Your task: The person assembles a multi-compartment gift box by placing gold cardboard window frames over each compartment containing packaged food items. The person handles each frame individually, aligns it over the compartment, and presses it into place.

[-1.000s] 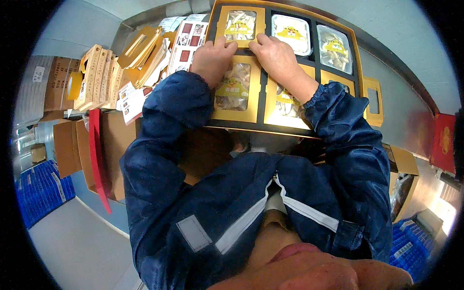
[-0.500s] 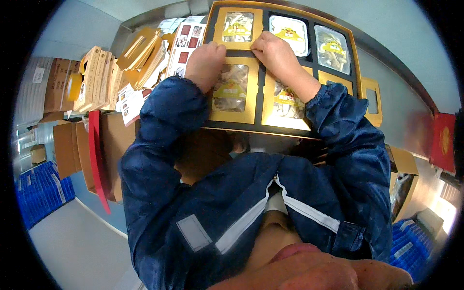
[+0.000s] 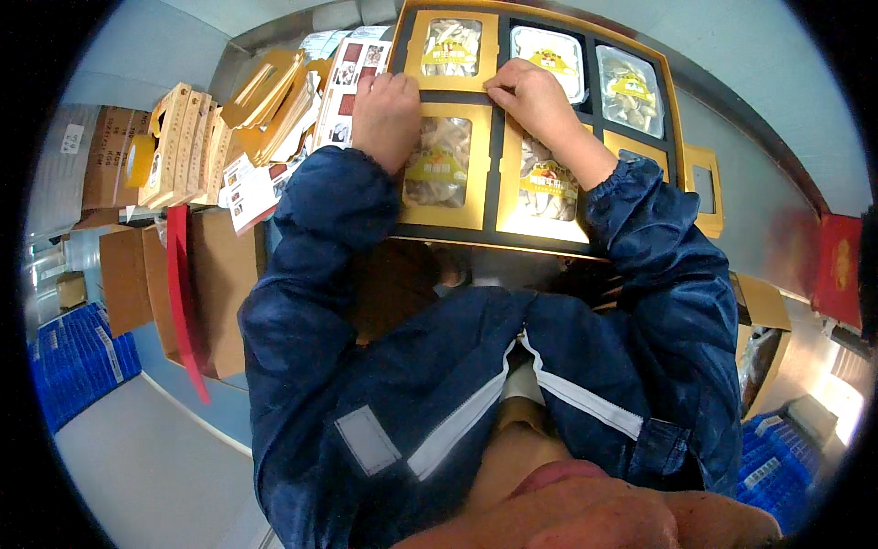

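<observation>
A large gold-rimmed box (image 3: 678, 119) with a black compartment insert lies before me, holding clear packs of what look like dried mushrooms. Gold cardboard window frames surround several packs. My right hand (image 3: 535, 99) pinches at the lower right corner of the upper left gold window frame (image 3: 491, 48). Curled over the box's left side, my left hand (image 3: 386, 117) rests between the upper and lower left frames; its fingertips are partly hidden. Below it sits another framed pack (image 3: 437, 174). A white-edged pack (image 3: 549, 59) and a clear pack (image 3: 629, 87) lie unframed along the far row.
Loose gold frames (image 3: 265, 91), wooden-looking pieces (image 3: 183, 146) and printed cards (image 3: 251, 192) pile up at the left. An open carton (image 3: 206, 293) with a red ribbon (image 3: 183, 302) stands below them. Another gold frame (image 3: 704, 190) lies right of the box.
My left hand has slid a little left, off the upper left frame's corner. My right hand has shifted slightly right and stays at that frame's other lower corner.
</observation>
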Demonstrator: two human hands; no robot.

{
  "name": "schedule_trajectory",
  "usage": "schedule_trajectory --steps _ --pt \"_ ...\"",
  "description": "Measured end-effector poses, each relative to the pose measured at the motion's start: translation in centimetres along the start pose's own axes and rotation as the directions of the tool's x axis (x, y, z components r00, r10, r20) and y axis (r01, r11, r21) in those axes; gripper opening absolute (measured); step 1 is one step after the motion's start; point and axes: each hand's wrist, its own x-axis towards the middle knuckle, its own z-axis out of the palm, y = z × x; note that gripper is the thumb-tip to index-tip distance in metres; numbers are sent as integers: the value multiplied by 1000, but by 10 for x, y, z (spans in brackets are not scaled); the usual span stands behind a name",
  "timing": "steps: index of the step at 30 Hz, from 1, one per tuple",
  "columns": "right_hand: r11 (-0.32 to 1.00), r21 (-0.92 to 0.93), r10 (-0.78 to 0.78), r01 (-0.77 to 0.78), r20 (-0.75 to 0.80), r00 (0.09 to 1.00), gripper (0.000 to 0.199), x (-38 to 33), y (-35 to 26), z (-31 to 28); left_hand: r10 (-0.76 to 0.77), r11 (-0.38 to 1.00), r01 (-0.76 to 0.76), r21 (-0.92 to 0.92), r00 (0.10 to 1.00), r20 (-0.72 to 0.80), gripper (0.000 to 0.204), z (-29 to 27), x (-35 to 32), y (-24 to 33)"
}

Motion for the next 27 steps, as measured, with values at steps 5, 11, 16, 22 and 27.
schedule_trajectory --steps 5,11,16,22,27 --pt "943 -310 -91 124 118 989 19 -6 -8 -3 -29 998 21 53 989 146 38 -16 -4 21" --pt "887 -396 -158 239 228 961 42 -25 -20 -9 -58 992 81 -99 975 215 70 -7 -21 15" --pt "892 -391 -119 226 279 953 44 -17 -18 -25 -52 990 83 -110 963 264 71 -16 -12 15" --pt "782 -528 -194 330 296 935 42 -28 -19 -19 -22 994 46 -104 975 221 72 -8 -23 10" --pt "787 -513 -81 343 466 881 57 -27 -25 -32 -33 997 49 -62 971 235 69 -19 -22 13"
